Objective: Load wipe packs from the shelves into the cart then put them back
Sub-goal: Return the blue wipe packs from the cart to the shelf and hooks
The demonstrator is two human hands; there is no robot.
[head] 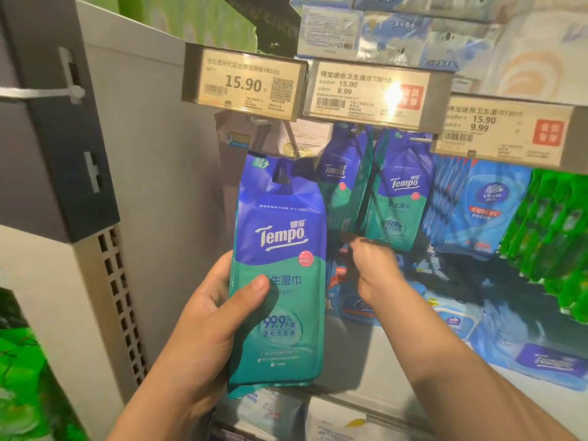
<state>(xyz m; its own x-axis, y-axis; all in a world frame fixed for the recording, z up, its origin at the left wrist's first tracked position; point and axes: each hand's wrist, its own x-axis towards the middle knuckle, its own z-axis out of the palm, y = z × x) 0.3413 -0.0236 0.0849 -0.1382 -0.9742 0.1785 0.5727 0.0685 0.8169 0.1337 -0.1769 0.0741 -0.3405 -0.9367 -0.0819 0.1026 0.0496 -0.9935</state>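
1. Blue-and-green plastic fills the middle of the head view: we see a wipe pack marked Tempo held upright in front of the shelf unit, its hang tab just below the left price tag.
2. We see the left hand gripping this pack from its left edge, thumb pressed across the front and the other fingers hidden behind it.
3. We see the right hand reaching further in, to the right of the held pack, with fingers curled at the lower edge of the hanging packs; motion blur keeps us from telling whether its grip has closed on one.
4. Those hanging packs are the same Tempo kind and dangle from hooks beneath the middle price tag.
5. To their right we see blue packs and then green packs, also hanging, under a third price tag.
6. Below, on the white shelf, lie more blue wipe packs, one dark blue Tempo pack flat at the right.
7. A grey side panel with a perforated strip stands at the left.
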